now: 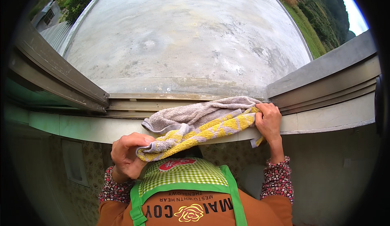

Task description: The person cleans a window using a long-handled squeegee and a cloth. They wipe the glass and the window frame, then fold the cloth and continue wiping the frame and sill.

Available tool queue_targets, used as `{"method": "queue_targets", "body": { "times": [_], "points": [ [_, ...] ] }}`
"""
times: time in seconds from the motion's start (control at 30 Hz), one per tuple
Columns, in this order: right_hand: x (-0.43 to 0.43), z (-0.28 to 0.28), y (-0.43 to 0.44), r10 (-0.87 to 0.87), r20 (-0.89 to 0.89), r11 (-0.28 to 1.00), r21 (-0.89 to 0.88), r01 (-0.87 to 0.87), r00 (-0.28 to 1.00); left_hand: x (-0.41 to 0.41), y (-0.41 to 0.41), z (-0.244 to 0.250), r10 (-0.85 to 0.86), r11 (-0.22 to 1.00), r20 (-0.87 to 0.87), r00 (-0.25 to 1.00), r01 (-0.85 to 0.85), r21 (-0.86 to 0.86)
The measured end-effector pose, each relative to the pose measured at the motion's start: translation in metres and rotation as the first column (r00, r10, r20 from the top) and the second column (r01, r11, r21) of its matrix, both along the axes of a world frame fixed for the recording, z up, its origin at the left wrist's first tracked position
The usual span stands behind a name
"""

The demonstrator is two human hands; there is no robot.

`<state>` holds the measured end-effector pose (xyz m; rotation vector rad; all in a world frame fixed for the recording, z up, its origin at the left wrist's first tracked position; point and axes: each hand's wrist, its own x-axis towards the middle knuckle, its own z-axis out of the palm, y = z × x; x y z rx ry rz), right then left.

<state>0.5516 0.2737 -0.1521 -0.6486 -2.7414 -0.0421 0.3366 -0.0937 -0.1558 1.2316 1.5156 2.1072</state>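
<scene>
A yellow and pale grey terry towel (201, 125) stretches between my two hands over the tiled window sill (88, 128). My left hand (129, 154) pinches its lower left end between thumb and fingers, just in front of the sill's edge. At the other end, my right hand (269, 119) grips the bunched cloth near the right window jamb. A small corner of the towel dangles below that hand. The plain grey side of the cloth lies partly across the metal window track (131, 105), hiding the track's right part.
Sliding-window frame members stand at the left (61, 70) and right (329, 86). Beyond the track spreads a concrete roof slab (189, 37) with low edges. A green checked apron (182, 177) covers my chest. Below the sill is a patterned wall (94, 162).
</scene>
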Motion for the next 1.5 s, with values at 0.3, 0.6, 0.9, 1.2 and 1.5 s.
{"method": "queue_targets", "body": {
  "times": [0.3, 0.6, 0.9, 1.2, 1.5],
  "points": [
    [-0.088, -0.008, -0.096, 0.239, -0.191, 0.956, -0.125, -0.265, 0.952, -0.032, -0.106, -0.006, 0.485, 0.853, -0.027, 0.874, -0.466, 0.236],
    [-0.205, -0.03, -0.214, 0.546, -0.301, 0.773, -0.18, -0.609, 0.782, -0.051, -0.241, -0.023, 0.527, 0.749, 0.08, 0.846, -0.507, 0.427],
    [-0.236, -0.041, -0.229, 0.677, -0.375, 0.619, -0.176, -0.766, 0.633, -0.045, -0.24, -0.015, 0.83, 0.366, 0.339, 0.443, -0.891, 0.267],
    [-0.159, -0.012, -0.144, 0.6, -0.151, 0.756, -0.216, -0.618, 0.786, -0.07, -0.234, -0.027, 0.301, 0.865, 0.106, 0.948, -0.318, 0.389],
    [-0.023, 0.007, -0.024, 0.165, 0.161, 0.985, 0.018, -0.17, 0.973, -0.004, -0.02, 0.006, 0.161, 0.983, 0.124, 0.979, -0.147, -0.115]
  ]
}}
